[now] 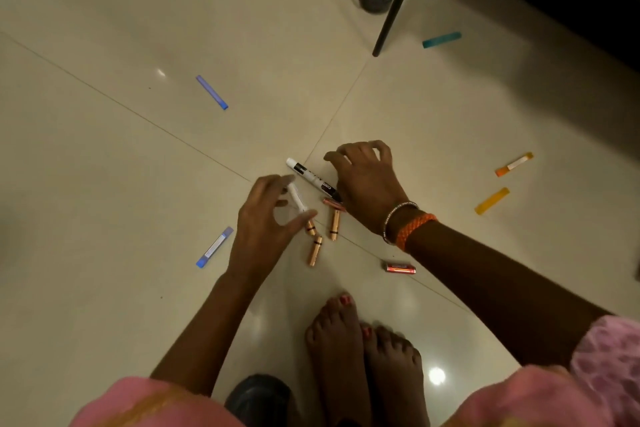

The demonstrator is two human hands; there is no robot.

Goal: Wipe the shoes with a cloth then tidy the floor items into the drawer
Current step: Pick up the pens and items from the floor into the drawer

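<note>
Markers (313,178), batteries (334,224) and coloured tubes (212,92) lie scattered across floor.

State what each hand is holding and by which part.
The left hand pinches a small white marker near its lower end, between thumb and fingers. The right hand holds nothing; it hovers curled over the black-and-white marker on the floor.

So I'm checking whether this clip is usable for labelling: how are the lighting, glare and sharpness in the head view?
Head view: dim warm light; small glare spots on the floor tiles, one beside the feet; top right corner falls into deep shadow; left hand looks slightly motion-blurred around the white pen; wide-angle lens bends the tile seams; marker print only partly legible.
</note>
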